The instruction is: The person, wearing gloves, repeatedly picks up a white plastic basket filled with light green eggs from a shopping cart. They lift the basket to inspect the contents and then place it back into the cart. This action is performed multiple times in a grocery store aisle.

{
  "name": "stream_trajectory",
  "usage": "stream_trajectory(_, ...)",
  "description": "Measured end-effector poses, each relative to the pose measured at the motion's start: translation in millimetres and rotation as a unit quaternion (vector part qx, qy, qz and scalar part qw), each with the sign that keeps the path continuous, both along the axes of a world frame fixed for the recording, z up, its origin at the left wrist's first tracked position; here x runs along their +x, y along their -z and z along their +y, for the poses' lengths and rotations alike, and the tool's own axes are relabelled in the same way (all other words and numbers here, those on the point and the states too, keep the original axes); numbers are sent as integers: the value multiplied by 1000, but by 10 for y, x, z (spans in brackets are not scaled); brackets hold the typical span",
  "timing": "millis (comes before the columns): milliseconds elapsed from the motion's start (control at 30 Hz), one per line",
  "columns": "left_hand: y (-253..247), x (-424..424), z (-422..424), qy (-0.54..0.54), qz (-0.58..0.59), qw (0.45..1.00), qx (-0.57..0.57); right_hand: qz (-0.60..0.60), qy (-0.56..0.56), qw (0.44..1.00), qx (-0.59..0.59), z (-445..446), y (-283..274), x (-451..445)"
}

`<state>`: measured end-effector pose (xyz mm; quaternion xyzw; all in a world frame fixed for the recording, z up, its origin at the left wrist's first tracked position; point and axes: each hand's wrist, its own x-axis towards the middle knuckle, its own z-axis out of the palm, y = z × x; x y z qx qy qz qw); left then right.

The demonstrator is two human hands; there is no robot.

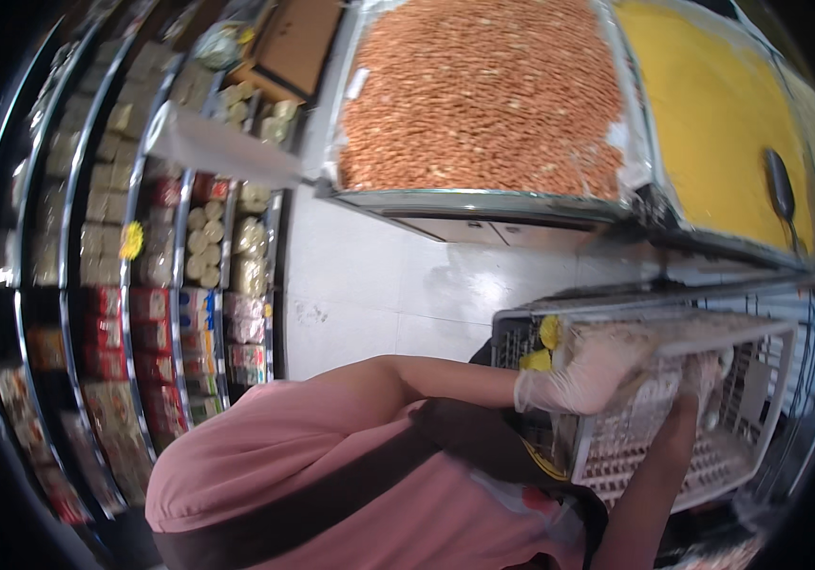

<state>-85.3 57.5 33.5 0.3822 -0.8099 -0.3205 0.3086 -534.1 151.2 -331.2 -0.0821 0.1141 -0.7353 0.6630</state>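
My left hand, in a thin translucent glove, is over the near side of a white plastic crate with slotted walls. Its fingers are blurred against a pale surface, and whether they grip anything is unclear. My right hand reaches down inside the crate, by whitish, clear-looking material. Blur hides its fingers and what they touch. Beside the crate stands a dark mesh basket with a yellow artificial flower.
Beyond the tiled floor stands a bin of reddish peanuts. Next to it is a bin of yellow grain with a black scoop. A plastic-bag roll juts out near stocked shelves on the left.
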Motion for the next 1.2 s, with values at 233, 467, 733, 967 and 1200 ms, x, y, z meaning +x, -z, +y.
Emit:
stream_trajectory(233,-208,98,-40,47,-23,998,35,1,136,957,257,-281,-934,973)
stream_trajectory(467,-108,85,5,28,-35,999,-20,483,92,673,553,-449,-2100,1697)
stream_trajectory(733,26,10,-33,74,38,996,-32,531,109,711,448,665,-3833,2263)
stream_trajectory(967,207,-13,-73,50,24,998,37,643,318,278,639,3240,-4406,2033)
stream_trajectory(1200,38,-31,-17,53,-38,998,4,598,60,143,787,5132,-4351,2109)
